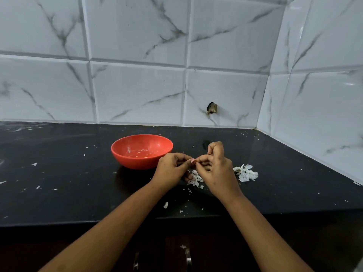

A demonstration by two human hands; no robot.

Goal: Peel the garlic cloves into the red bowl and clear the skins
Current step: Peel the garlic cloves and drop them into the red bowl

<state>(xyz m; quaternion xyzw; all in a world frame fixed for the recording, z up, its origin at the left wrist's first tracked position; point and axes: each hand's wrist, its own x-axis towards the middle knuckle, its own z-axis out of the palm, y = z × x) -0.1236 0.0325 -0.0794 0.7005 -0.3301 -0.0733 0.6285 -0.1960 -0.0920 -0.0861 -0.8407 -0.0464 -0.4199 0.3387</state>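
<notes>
Pinching a clove (193, 161) between left hand (172, 168) and right hand (217, 166), fingertips together, just right of bowl (125, 157), with skins (247, 174) heaped farther right.

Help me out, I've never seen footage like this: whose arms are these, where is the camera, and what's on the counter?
There is no machine here. One camera sits on a person's head, looking down at their own arms. The left hand and right hand meet over a black counter and pinch something small, probably a garlic clove, mostly hidden. Left of them stands a red bowl holding only bits. White garlic skins lie beneath the hands and in a pile to the right.
</notes>
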